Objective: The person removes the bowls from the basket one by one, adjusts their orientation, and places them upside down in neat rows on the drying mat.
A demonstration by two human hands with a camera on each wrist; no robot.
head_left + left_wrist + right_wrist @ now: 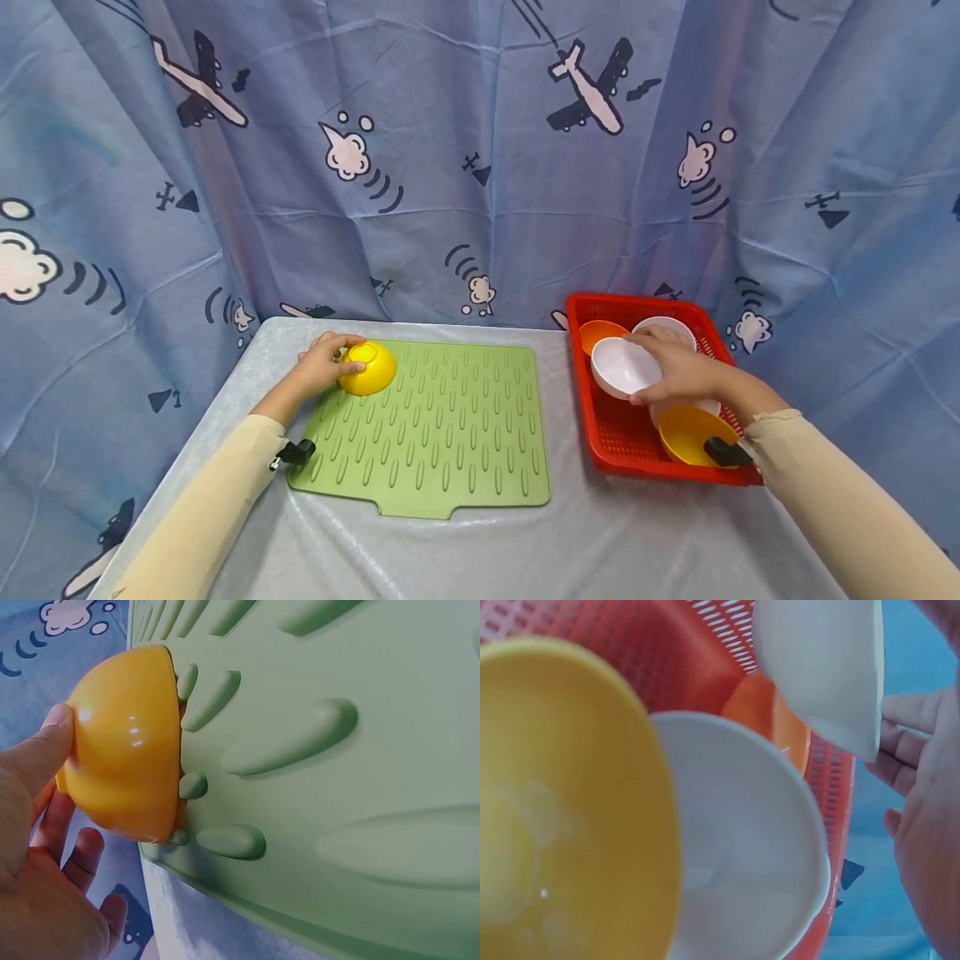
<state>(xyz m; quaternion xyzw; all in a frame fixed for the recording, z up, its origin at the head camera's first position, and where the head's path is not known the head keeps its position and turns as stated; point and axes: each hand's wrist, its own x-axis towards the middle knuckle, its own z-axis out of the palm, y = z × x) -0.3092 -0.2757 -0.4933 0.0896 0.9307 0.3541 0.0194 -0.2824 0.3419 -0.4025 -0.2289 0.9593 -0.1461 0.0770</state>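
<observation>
At the far-left corner of the green drying mat [450,417], a small yellow bowl [377,375] lies upside down. My left hand [318,367] pinches it at its foot, thumb on the near side in the left wrist view. Over the red basket [588,421], my right hand [678,371] grips a white bowl [621,368] by its rim, with the bowl's inside showing in the head view. Below that hand, the basket holds a larger yellow bowl [577,802], another white bowl [742,832] and an orange bowl [600,332].
One more white bowl [666,323] sits at the back of the basket. Mat and basket stand apart on a table with a pale grey cover [570,542]. A blue patterned curtain [450,167] hangs behind and at both sides.
</observation>
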